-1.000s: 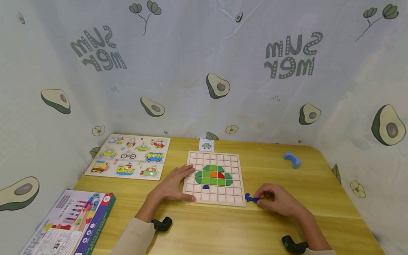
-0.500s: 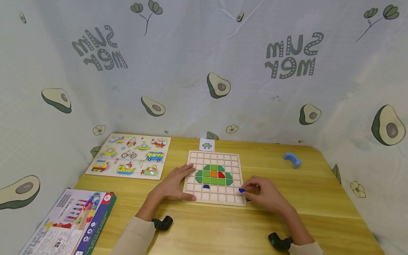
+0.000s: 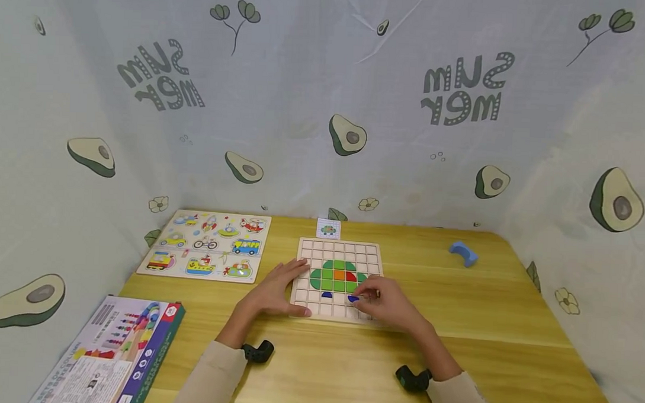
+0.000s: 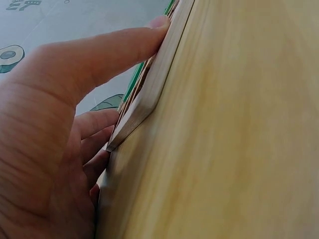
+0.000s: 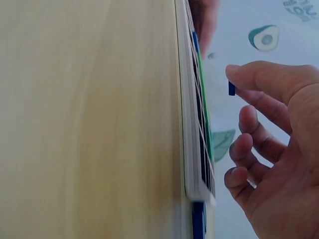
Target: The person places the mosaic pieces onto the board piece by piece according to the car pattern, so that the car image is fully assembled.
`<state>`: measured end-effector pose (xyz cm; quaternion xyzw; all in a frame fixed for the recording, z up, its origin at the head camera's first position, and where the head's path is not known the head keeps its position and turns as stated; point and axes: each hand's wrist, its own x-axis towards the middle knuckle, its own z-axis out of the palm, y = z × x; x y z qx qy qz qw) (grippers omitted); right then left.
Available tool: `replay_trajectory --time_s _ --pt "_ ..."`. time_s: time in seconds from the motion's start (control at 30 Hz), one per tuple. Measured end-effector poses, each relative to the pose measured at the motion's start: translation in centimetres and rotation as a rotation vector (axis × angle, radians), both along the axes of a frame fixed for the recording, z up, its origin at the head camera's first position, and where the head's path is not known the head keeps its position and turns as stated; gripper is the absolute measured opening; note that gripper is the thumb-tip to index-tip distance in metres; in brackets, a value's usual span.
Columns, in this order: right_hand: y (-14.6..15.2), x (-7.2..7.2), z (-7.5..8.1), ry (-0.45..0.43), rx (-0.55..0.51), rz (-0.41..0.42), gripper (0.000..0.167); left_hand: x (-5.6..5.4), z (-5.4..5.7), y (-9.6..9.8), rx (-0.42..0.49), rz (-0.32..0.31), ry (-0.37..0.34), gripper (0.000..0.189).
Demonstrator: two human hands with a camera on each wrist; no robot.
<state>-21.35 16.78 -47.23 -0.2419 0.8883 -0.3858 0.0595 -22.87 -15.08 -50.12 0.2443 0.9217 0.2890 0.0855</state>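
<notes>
A wooden grid board (image 3: 340, 310) lies mid-table with green, orange and red tiles (image 3: 339, 275) set in its squares. Below the green ones sits a dark blue half-round tile (image 3: 327, 295). My left hand (image 3: 274, 292) rests at the board's front left corner, its thumb on the front edge and its fingers spread along the left side. Thumb and forefinger of my right hand (image 3: 385, 301) pinch another blue half-round tile (image 5: 231, 88) above the board's lower right squares. In the right wrist view, a further blue piece (image 5: 198, 219) lies beside the board's edge.
A small pattern card (image 3: 328, 229) lies behind the board. To the left are a vehicle peg puzzle (image 3: 230, 257) and a printed toy box (image 3: 109, 354). A light blue curved block (image 3: 463, 254) sits at the back right. A printed cloth hangs around the table.
My right hand has moved left from the table right of the board to over its lower squares, carrying a blue tile. My left hand has stayed on the corner.
</notes>
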Motion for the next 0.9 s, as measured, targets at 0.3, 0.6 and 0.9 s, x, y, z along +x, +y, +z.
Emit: replay_trajectory --time_s 0.3,0.6,0.9 --pt "-2.9 0.2 0.2 -0.004 0.024 -0.009 0.008 0.0 -0.2 0.0 -0.029 0.018 -0.009 0.110" --pt "-4.9 -0.5 -0.8 0.014 0.001 0.033 0.006 0.1 0.0 0.0 -0.036 0.013 -0.013 0.110" --pt "-5.8 -0.7 -1.3 0.025 0.007 0.041 0.007 -0.2 -0.2 0.0 -0.039 -0.005 0.016 0.108"
